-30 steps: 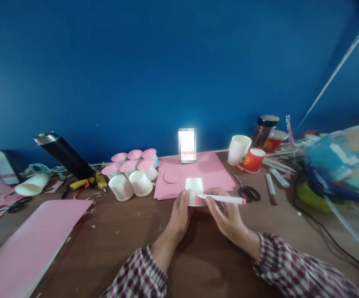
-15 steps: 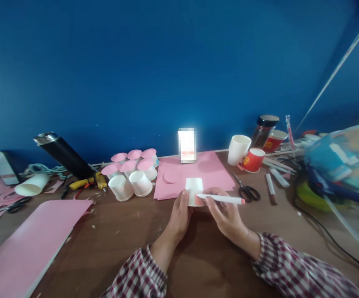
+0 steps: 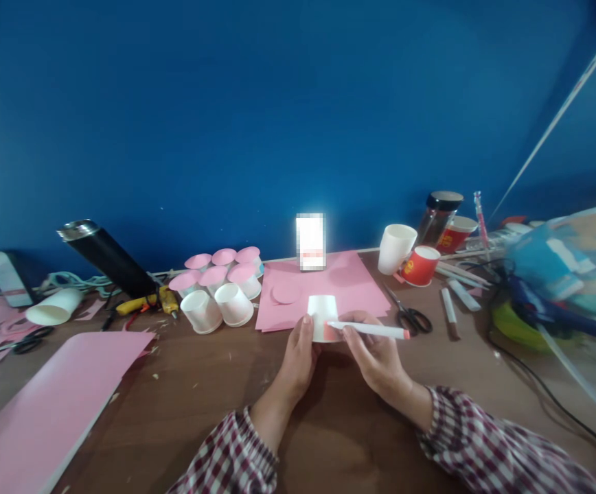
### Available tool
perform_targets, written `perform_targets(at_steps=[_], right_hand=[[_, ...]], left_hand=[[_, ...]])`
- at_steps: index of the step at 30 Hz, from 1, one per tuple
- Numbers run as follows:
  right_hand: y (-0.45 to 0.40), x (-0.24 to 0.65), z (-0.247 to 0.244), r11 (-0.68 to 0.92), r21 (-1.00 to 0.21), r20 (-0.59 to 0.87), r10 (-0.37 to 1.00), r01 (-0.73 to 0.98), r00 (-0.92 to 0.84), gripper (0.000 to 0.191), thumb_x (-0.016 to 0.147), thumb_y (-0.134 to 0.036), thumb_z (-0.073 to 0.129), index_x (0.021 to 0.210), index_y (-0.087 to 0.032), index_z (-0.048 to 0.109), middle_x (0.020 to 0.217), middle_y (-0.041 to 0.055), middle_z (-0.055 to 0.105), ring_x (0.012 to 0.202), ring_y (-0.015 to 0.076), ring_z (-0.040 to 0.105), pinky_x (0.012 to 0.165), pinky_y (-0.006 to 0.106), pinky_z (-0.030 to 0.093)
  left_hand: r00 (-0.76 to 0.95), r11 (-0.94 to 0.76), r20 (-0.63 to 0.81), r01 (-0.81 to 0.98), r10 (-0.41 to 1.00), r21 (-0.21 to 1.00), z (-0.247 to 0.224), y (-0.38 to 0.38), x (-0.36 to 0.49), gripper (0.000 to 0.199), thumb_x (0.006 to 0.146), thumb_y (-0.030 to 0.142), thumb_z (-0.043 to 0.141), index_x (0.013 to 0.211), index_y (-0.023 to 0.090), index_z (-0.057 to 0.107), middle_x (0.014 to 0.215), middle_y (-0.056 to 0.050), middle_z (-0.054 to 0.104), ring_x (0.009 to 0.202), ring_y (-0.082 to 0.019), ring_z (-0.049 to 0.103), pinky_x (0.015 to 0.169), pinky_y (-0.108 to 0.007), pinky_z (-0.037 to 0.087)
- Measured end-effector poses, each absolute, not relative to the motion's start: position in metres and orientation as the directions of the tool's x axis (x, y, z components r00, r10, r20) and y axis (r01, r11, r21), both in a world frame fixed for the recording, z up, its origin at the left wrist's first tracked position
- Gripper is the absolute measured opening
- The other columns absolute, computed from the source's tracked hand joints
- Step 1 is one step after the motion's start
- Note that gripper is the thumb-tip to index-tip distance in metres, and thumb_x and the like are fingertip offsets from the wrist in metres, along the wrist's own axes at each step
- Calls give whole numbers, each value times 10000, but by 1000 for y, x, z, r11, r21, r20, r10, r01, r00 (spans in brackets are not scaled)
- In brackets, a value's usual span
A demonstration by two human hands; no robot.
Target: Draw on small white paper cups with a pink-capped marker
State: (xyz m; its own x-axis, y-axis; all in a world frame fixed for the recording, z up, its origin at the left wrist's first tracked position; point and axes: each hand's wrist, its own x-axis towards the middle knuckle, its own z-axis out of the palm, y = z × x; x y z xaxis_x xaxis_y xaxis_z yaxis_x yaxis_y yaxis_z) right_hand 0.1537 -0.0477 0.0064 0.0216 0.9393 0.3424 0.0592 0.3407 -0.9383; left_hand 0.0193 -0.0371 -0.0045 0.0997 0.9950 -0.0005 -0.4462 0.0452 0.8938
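Observation:
My left hand [image 3: 301, 357] is closed around the left side of a white paper cup [image 3: 321, 309], its thumb on the front. Pink colouring covers the cup's lower right part. Between the fingers of my right hand [image 3: 377, 360] lies a white marker [image 3: 375, 330] with a pink end, its tip pointing left at the coloured patch. Some of my right fingers are hidden behind the marker and the cup. Just beyond the cup are pink paper sheets [image 3: 339, 281] with a pink paper disc [image 3: 286, 293] on top.
Several paper cups [image 3: 233, 304], some with pink tops, stand left of the sheets. Scissors [image 3: 414, 319], another marker [image 3: 449, 305], a white cup [image 3: 397, 248] and a red cup [image 3: 421, 266] are at right. A black flask [image 3: 107, 257] leans over a yellow glue gun [image 3: 143, 304] at left.
The marker and my right fingers have shifted very slightly to the right. My left hand and the cup stay in place.

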Motion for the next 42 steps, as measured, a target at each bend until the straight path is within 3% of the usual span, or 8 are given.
perform_targets(at_steps=[31,42], right_hand=[[-44,153,6,297,-955,296,955,-26,23,160,866,-344,579,921,-195,595,830,41,637,725,159,597,655,270,500],[-40,151,10,280,-957,276,960,-80,47,177,835,-364,614,863,-189,603,746,22,611,648,141,565,581,254,487]], left_hand=[[148,149,-76,-583,986,798,1,-36,20,396,893,459,434,1034,141,623,1075,-127,668,990,-254,615,881,-392,477],[147,187,-123,-604,982,775,3,-36,18,444,882,480,444,1056,114,627,1075,-145,673,1000,-262,618,888,-392,479]])
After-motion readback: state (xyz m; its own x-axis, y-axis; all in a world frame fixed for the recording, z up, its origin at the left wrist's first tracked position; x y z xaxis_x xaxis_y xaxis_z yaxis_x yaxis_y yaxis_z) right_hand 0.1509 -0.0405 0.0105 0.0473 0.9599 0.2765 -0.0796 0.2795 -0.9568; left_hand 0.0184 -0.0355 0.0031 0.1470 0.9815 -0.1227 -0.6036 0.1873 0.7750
